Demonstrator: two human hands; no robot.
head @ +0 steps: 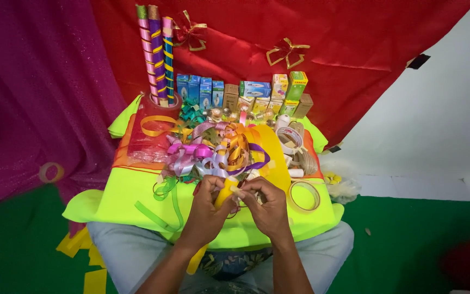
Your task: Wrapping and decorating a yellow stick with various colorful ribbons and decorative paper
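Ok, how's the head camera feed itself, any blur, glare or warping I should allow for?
Head view: lighting is bright and even, with no hard shadows on the yellow-green cloth. Both hands, left hand and right hand, and the yellow ribbon are fairly sharp. The edges are smeared and stretched, as at the green floor. The ribbon-wrapped tubes shine slightly.

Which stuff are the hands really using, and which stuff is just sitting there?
In use:
left hand
right hand
yellow ribbon, pinched by both hands

Lying about:
pile of ribbon bows
tape roll
small boxes
wrapped sticks
twine
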